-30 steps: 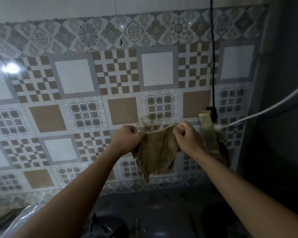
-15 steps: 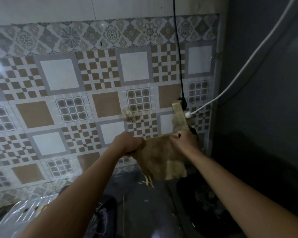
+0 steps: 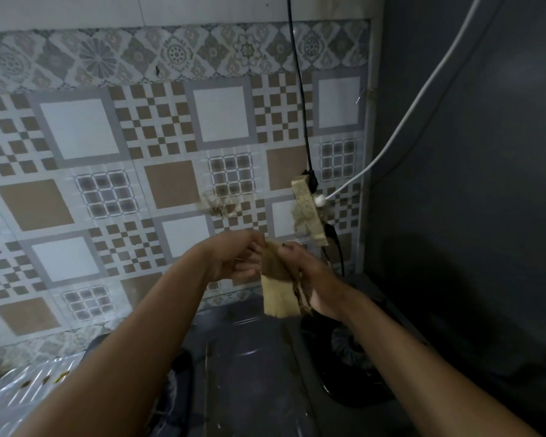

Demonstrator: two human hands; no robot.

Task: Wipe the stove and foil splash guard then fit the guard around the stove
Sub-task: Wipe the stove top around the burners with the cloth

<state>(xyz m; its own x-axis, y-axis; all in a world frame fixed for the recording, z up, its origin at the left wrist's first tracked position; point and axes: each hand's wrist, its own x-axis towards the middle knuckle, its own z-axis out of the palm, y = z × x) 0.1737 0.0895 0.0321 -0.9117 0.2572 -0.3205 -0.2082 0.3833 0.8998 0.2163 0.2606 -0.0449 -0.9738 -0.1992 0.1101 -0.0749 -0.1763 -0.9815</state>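
A tan cloth (image 3: 278, 290) hangs folded between my hands above the dark stove (image 3: 252, 367). My left hand (image 3: 234, 260) pinches its top edge, and my right hand (image 3: 306, 272) grips the same cloth from the right side. The stove's right burner (image 3: 347, 345) shows below my right forearm; the left burner is mostly hidden under my left arm. A crinkled foil splash guard (image 3: 26, 389) lies at the lower left beside the stove.
A patterned tile wall (image 3: 139, 152) rises behind the stove. A grimy power strip (image 3: 308, 212) hangs on it, with a black cable (image 3: 300, 89) and a white cable (image 3: 407, 121) plugged in. A dark grey wall (image 3: 470, 184) closes off the right side.
My hands came together and dropped lower over the stove, folding the spread cloth into a narrower hanging strip. The view shifted right and down.
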